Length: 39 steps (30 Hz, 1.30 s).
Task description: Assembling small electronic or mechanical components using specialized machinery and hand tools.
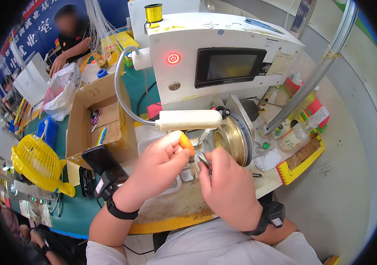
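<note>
My left hand [164, 161] is closed in a pinch, with an orange finger cot [186, 143] over one fingertip. Something small and dark shows just under that fingertip, too small to make out. Close by on the right, my right hand [228, 183] grips what look like metal tweezers [203, 159], their tip pointing toward the left hand's fingertips. Both hands are in front of a round brass-coloured wheel [230, 140] on a white machine [175, 35]. Over the left fingers hangs a white tube-shaped lamp [188, 119] on a flexible metal neck [118, 88].
Left of my hands stand a cardboard box [80, 128] with pens, a dark phone [102, 161] and a yellow fan [36, 159]. A clear bottle [290, 138] and a yellow-edged pad [303, 161] lie right of the wheel. Another person [71, 35] sits across the table.
</note>
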{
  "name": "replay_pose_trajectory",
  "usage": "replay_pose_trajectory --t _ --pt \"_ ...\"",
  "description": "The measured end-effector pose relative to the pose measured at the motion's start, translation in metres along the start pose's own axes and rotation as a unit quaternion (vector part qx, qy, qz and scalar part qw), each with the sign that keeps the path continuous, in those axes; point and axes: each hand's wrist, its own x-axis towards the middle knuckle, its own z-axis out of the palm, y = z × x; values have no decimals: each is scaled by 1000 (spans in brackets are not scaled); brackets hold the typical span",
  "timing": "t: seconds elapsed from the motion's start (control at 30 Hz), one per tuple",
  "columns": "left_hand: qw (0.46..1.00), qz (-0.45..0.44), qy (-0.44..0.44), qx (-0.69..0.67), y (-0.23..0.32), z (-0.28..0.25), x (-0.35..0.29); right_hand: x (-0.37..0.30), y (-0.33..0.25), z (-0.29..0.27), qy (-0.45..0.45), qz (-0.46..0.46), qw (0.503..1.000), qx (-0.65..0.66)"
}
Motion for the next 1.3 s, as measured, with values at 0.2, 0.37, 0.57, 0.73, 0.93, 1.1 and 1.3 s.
replay_pose_trajectory --t 0.2,0.37,0.57,0.73,0.93,1.1,1.3 --pt "1000 -22 4 1 2 -3 -1 4 -2 6 25 -22 999 -14" --pt "999 -28 -6 -19 0 -2 -1 5 -1 9 27 -27 999 -39" --pt "999 -5 8 -40 2 4 0 4 1 8 26 -29 998 -42" --pt "999 -13 5 -41 0 2 -3 5 1 7 21 -31 998 -41" --pt "1000 -18 17 -1 3 3 -4 5 1 7 28 -29 999 -36" --pt "1000 -21 13 7 2 1 -3 5 2 8 33 -23 999 -32" --pt "1000 -10 12 -18 0 3 -5 3 1 9 41 -19 999 -29"
